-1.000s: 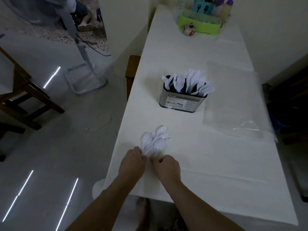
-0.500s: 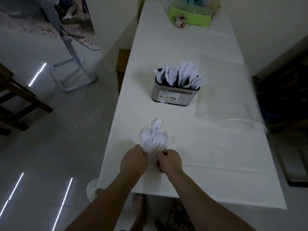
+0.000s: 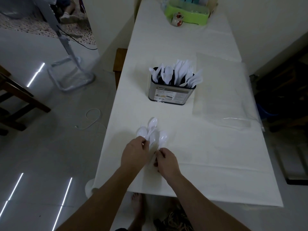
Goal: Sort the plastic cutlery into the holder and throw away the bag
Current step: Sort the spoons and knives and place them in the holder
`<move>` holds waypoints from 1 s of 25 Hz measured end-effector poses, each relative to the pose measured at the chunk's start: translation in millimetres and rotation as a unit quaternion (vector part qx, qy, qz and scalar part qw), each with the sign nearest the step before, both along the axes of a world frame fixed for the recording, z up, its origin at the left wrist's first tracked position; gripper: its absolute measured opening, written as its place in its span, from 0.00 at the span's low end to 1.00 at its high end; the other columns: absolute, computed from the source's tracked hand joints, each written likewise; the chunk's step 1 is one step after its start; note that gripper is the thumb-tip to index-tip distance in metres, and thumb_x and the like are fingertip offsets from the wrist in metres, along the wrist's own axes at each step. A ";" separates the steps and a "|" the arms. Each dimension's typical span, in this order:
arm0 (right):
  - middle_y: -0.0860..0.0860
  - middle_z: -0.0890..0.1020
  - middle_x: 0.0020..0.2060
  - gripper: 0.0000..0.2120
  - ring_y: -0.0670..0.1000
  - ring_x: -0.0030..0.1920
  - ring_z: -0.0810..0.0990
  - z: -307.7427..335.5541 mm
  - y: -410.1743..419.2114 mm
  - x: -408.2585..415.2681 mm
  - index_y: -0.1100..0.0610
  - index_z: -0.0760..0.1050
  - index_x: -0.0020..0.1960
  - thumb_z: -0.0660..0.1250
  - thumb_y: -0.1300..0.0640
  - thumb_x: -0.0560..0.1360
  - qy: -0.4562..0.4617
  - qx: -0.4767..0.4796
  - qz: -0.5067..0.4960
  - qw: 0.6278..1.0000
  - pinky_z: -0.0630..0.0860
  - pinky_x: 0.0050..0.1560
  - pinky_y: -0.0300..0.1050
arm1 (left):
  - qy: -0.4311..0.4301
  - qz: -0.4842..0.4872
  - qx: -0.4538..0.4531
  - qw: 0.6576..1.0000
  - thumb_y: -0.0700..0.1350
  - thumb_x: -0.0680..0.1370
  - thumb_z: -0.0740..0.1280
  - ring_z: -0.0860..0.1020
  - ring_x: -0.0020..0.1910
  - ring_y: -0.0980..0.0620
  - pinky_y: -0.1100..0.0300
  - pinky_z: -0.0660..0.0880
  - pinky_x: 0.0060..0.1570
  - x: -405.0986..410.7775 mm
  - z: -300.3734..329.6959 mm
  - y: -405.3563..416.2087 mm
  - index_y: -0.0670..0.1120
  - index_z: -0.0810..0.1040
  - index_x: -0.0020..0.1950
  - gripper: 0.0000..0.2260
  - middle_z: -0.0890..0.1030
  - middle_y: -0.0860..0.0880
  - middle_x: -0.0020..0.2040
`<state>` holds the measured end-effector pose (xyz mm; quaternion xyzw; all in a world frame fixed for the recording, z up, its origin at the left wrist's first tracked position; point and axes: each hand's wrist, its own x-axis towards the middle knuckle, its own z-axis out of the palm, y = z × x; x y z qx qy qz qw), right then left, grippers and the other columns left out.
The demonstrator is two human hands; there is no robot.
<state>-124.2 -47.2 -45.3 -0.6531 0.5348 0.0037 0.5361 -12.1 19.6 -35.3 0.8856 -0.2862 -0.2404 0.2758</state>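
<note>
White-clothed table (image 3: 208, 172), dim room. Left hand (image 3: 135, 155) and right hand (image 3: 165, 161) both pinch spoon bundle (image 3: 152, 132) handles, likely squaring them for holder (image 3: 171, 93); empty bag (image 3: 225, 90) lies right.

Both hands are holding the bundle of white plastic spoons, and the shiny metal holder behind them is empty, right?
Not quite. The head view shows the shiny metal holder already full of white plastic cutlery. The rest is right: the left hand and right hand both hold the bundle of white plastic spoons.
</note>
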 end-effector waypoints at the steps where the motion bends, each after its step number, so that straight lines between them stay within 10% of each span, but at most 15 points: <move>1: 0.57 0.81 0.38 0.12 0.60 0.41 0.81 0.1 0.3 -0.5 0.59 0.75 0.43 0.58 0.56 0.80 -0.007 -0.010 0.013 1.000 0.78 0.40 0.54 | 0.030 -0.001 -0.007 1.000 0.50 0.82 0.60 0.77 0.35 0.54 0.65 0.70 0.35 -0.7 0.1 -3.3 0.49 0.76 0.42 0.11 0.77 0.53 0.35; 7: 0.49 0.83 0.39 0.12 0.50 0.39 0.81 12.8 1.1 6.6 0.50 0.78 0.45 0.58 0.56 0.82 -0.056 0.026 0.061 0.996 0.77 0.37 0.42 | 0.138 0.018 -0.054 0.989 0.49 0.80 0.63 0.78 0.35 0.51 0.57 0.74 0.39 3.9 5.9 -16.2 0.40 0.79 0.40 0.15 0.80 0.47 0.34; 13: 0.47 0.79 0.30 0.25 0.47 0.30 0.78 6.1 6.7 32.7 0.54 0.76 0.36 0.61 0.33 0.76 0.146 -0.099 0.031 0.984 0.68 0.26 0.39 | 0.158 0.182 -0.081 0.967 0.48 0.84 0.58 0.81 0.34 0.49 0.59 0.76 0.35 33.2 4.1 -1.7 0.45 0.77 0.52 0.11 0.81 0.45 0.39; 20: 0.50 0.80 0.30 0.14 0.52 0.31 0.80 4.0 6.2 54.5 0.55 0.73 0.34 0.64 0.50 0.76 0.146 -0.087 0.001 0.985 0.78 0.30 0.43 | 0.216 0.195 -0.060 0.955 0.49 0.83 0.59 0.77 0.31 0.48 0.57 0.74 0.31 33.2 -4.1 10.7 0.43 0.79 0.47 0.13 0.81 0.44 0.38; 25: 0.51 0.82 0.34 0.14 0.54 0.34 0.83 -9.2 11.9 43.3 0.56 0.75 0.43 0.63 0.45 0.75 0.131 -0.069 -0.047 0.988 0.84 0.34 0.51 | 0.243 0.177 -0.061 0.952 0.47 0.82 0.60 0.76 0.31 0.49 0.58 0.74 0.31 30.2 -3.3 10.4 0.42 0.78 0.47 0.12 0.81 0.43 0.38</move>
